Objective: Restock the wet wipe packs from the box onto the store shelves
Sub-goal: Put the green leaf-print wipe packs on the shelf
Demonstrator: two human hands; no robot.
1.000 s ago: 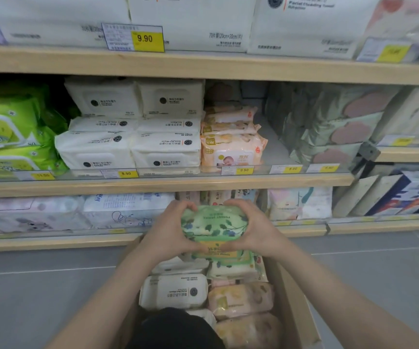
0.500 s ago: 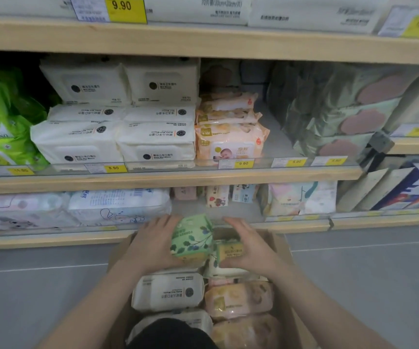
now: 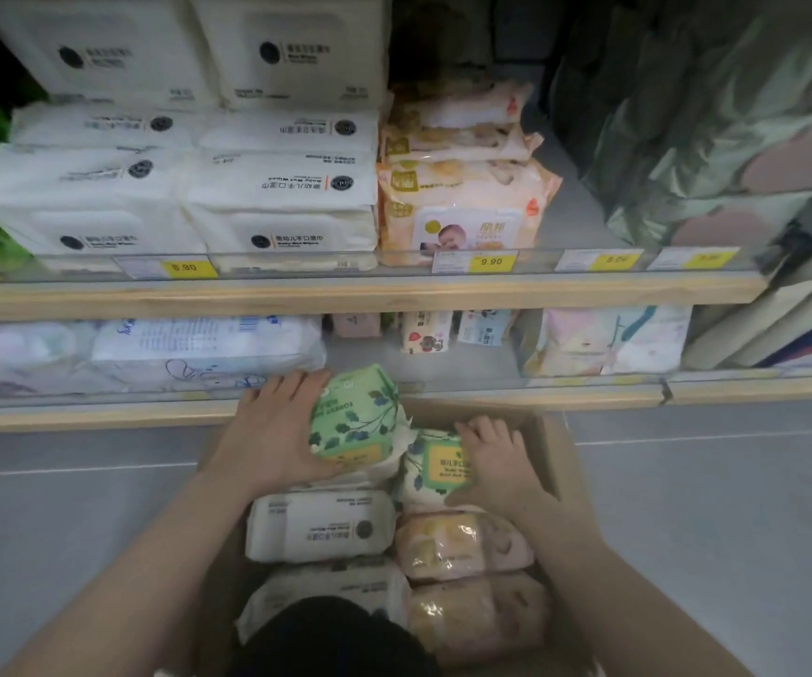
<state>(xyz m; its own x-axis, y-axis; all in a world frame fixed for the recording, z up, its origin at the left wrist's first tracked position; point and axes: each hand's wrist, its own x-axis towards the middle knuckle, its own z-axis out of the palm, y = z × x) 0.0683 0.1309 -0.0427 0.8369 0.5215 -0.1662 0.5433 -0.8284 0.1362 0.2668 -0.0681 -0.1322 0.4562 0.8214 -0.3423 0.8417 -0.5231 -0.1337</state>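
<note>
With the left hand point(image 3: 277, 432) curled round the green leaf-print wipe pack point(image 3: 356, 413), the right hand point(image 3: 496, 461) should clamp its fingers firmly round the second pack point(image 3: 435, 469) before lifting both clear of the cardboard box point(image 3: 553, 447)

Single head-worn wide-angle view, facing forward and steeply down. Close over the open box point(image 3: 553, 461) at bottom centre, forearms entering from the lower corners. Near the store shelves point(image 3: 345, 298), which fill the upper half, bowed by the lens.
</note>
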